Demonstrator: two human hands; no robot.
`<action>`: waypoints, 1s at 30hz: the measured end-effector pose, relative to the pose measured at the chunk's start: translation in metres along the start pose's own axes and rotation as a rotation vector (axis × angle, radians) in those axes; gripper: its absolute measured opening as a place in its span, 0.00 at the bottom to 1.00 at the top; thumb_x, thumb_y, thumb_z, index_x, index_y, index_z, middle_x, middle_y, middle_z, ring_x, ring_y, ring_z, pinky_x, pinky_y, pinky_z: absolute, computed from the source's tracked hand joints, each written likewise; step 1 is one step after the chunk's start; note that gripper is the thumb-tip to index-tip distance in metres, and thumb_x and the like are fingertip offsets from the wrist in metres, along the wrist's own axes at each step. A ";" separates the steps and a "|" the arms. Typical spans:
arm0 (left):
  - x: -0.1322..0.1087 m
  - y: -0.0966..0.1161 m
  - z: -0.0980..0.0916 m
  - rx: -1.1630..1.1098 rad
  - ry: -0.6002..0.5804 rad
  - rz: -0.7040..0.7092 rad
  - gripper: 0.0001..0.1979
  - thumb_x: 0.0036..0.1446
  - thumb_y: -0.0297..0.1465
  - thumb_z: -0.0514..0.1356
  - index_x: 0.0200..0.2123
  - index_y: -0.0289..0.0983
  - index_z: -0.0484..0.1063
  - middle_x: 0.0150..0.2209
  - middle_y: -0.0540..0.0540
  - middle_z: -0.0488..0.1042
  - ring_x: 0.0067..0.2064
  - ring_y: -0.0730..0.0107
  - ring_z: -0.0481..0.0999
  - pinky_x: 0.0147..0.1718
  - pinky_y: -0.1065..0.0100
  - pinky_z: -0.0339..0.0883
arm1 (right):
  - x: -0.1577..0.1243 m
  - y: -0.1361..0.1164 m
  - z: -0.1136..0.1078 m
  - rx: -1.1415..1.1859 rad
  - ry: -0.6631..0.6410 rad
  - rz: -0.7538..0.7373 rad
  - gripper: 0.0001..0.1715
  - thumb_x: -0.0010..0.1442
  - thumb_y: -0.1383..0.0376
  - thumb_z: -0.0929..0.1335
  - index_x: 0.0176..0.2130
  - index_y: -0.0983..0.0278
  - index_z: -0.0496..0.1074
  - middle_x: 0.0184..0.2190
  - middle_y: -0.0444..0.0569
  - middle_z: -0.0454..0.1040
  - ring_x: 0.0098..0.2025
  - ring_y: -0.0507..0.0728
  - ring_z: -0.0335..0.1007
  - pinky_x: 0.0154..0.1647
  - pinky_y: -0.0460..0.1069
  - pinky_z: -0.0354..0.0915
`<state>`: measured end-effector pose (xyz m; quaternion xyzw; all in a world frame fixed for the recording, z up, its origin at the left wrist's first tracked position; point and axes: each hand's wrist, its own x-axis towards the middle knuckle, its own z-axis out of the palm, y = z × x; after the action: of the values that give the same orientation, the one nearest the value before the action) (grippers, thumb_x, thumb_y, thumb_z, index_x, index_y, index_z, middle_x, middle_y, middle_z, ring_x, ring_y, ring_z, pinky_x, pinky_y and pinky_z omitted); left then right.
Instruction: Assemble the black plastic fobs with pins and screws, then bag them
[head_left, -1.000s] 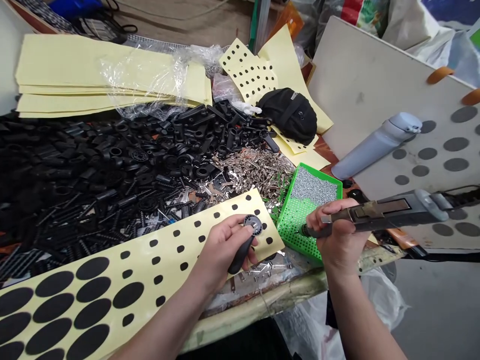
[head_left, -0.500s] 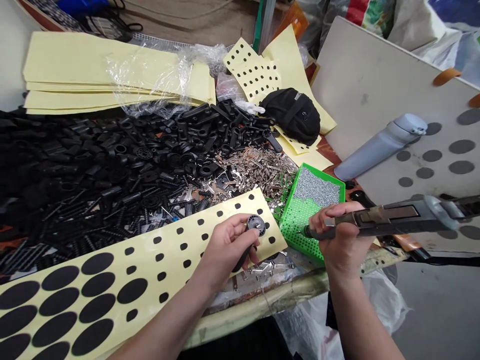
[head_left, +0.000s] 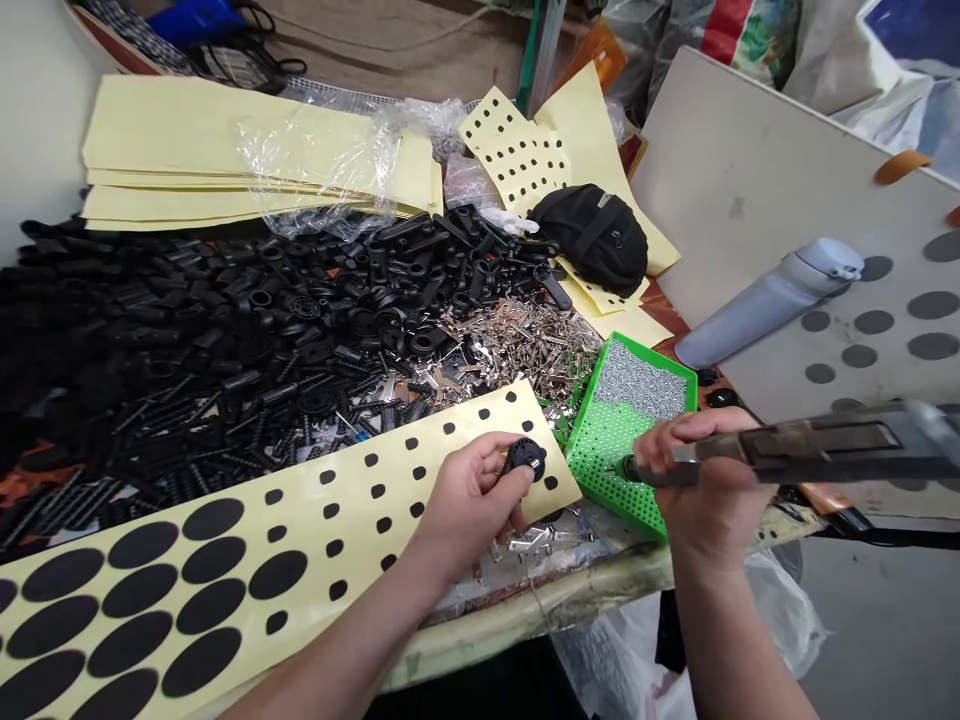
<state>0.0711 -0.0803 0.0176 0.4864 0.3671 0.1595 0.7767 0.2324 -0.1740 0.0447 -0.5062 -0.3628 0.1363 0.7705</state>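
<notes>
While left fingers [head_left: 508, 492] pinch a black part [head_left: 531, 458], right fingers [head_left: 701, 425] clasp a grey tool [head_left: 817, 450]. Weak pinching could drop the part.

The right edge cuts the blurred grey tool [head_left: 825, 450]; the left grip [head_left: 474, 497] partly hides a black piece [head_left: 527, 455].

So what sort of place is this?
Probably a workshop: there's a big heap of black plastic parts, a bright green perforated plastic tray holding tiny silvery-grey pieces, and a long grey tool in the person's right hand.
</notes>
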 end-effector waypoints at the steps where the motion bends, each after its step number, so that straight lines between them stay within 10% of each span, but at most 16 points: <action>1: 0.000 0.000 0.001 0.005 0.003 0.002 0.17 0.47 0.33 0.61 0.42 0.34 0.67 0.23 0.54 0.67 0.17 0.75 0.69 0.11 0.76 0.57 | 0.001 -0.005 0.002 -0.006 0.000 -0.011 0.26 0.42 0.46 0.75 0.28 0.62 0.70 0.16 0.37 0.64 0.15 0.48 0.58 0.16 0.45 0.56; 12: -0.003 -0.004 0.004 0.119 0.053 0.180 0.10 0.49 0.30 0.60 0.37 0.35 0.71 0.24 0.50 0.69 0.23 0.73 0.68 0.21 0.73 0.62 | 0.010 -0.042 0.070 0.011 -0.095 -0.080 0.37 0.44 0.32 0.65 0.18 0.62 0.65 0.11 0.36 0.54 0.11 0.46 0.50 0.11 0.46 0.55; 30: -0.001 -0.009 0.000 0.209 0.067 0.197 0.10 0.50 0.29 0.57 0.37 0.33 0.71 0.24 0.50 0.68 0.26 0.71 0.66 0.26 0.70 0.60 | 0.005 -0.019 0.082 0.126 -0.088 -0.065 0.32 0.44 0.35 0.68 0.23 0.60 0.66 0.12 0.34 0.56 0.11 0.46 0.51 0.11 0.44 0.55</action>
<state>0.0696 -0.0854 0.0103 0.5926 0.3579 0.2119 0.6898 0.1756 -0.1241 0.0817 -0.4381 -0.4033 0.1559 0.7881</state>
